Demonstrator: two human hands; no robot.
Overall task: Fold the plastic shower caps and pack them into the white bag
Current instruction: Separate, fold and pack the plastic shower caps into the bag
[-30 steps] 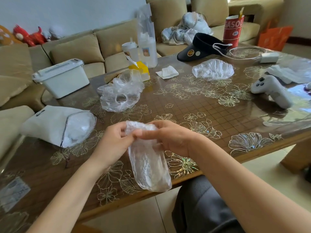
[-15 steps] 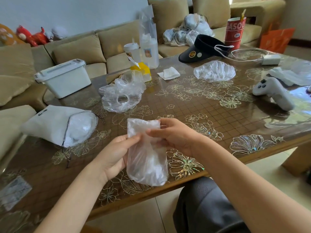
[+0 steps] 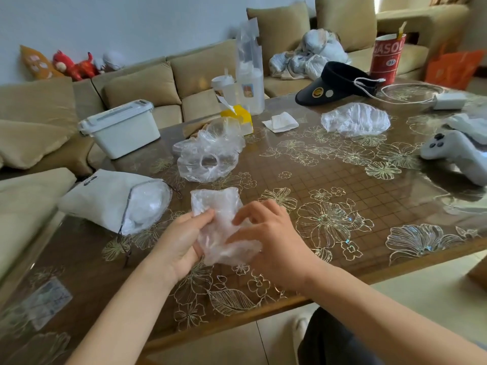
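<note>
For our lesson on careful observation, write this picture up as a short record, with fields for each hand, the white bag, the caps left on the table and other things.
in hand: shower cap, partly folded, held above the table
left hand: grips its left side
right hand: fingers curled on its right side
white bag: lying left of the hands, mouth open, plastic inside
caps waiting: crumpled cap behind the hands; second cap farther right
also there: white box, black visor, white controller

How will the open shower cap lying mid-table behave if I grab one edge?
Probably floppy: the open shower cap lies crumpled in loose folds, so it should sag. Likely very light, being thin clear film. May slide easily on the glossy table.
</note>
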